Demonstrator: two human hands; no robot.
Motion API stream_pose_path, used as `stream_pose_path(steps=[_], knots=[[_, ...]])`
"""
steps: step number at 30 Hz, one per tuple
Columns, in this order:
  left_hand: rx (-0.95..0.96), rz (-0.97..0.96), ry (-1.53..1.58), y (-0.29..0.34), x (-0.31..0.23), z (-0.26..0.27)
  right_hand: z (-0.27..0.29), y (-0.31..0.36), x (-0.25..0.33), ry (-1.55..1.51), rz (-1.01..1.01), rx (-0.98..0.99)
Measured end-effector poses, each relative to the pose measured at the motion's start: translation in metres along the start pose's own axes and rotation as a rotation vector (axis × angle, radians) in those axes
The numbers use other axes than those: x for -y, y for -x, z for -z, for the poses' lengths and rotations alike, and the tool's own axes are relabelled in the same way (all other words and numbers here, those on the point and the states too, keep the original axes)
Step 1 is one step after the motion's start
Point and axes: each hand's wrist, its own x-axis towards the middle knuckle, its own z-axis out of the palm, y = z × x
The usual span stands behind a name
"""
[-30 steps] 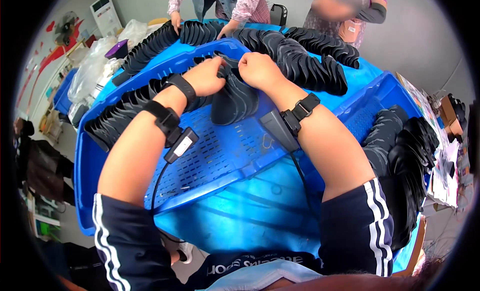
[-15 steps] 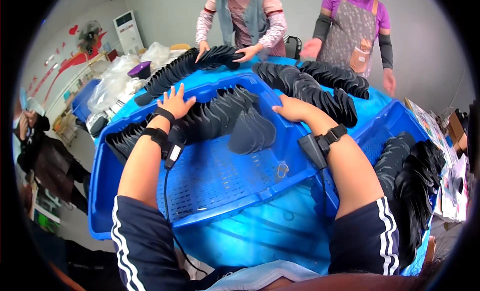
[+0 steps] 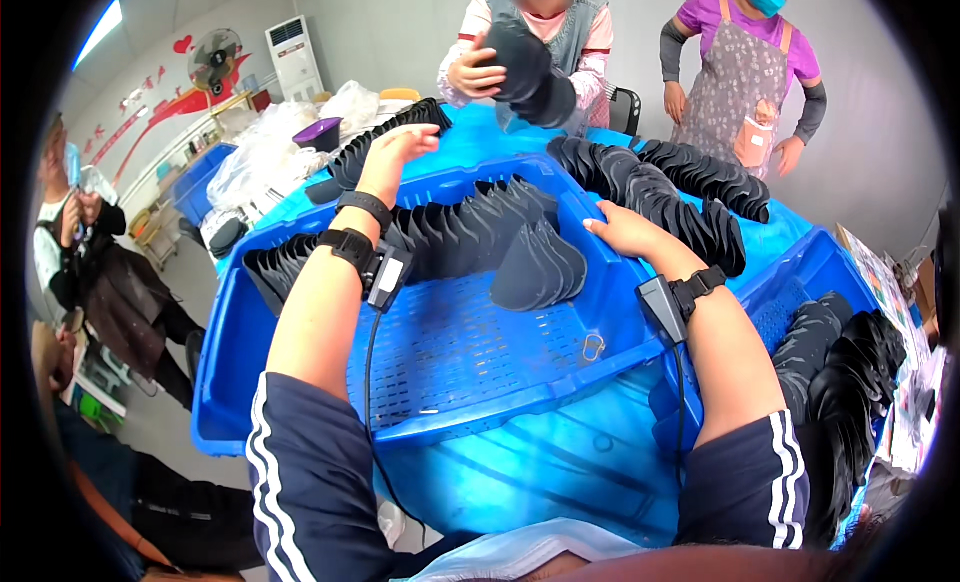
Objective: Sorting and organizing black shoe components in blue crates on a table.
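Before me a blue plastic crate (image 3: 500, 422) sits tilted on the blue-covered table. Rows of dark, thin, insole-like pieces (image 3: 455, 232) stand along its far side, with a small fanned group (image 3: 540, 267) at the right end. My left hand (image 3: 402, 147) is raised past the crate's far rim, open and holding nothing, its fingers stretched to the right. On the right rim of the crate rests my right hand (image 3: 628, 230), its fingers curled over the edge. Straps with small boxes circle both wrists.
Across the table a person holds a stack of dark pieces (image 3: 520, 72); another person (image 3: 745, 82) stands at the right. More rows of pieces (image 3: 650, 192) lie beyond the crate. A second blue crate (image 3: 770, 282) holds stacks at the right. Plastic bags (image 3: 265, 147) lie far left.
My left hand has lifted off the crate's far side and reached forward and right. The person opposite has picked up a stack from the table. My right hand stays on the rim.
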Motion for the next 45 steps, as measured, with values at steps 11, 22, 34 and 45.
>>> stream_pose_path(steps=[11,22,34,45], knots=[[0.022,-0.064,-0.212,0.008,-0.006,-0.038,0.002,-0.006,0.003,-0.454,-0.059,-0.209],[0.001,-0.315,-0.931,0.007,0.005,-0.046,0.002,-0.010,-0.004,-0.331,-0.001,-0.177],[-0.059,-0.319,-1.053,0.012,0.014,-0.031,0.023,0.027,0.058,0.493,0.588,-0.837],[-0.147,-0.230,-0.661,-0.012,0.006,-0.032,0.180,0.137,-0.118,0.504,-0.477,0.495]])
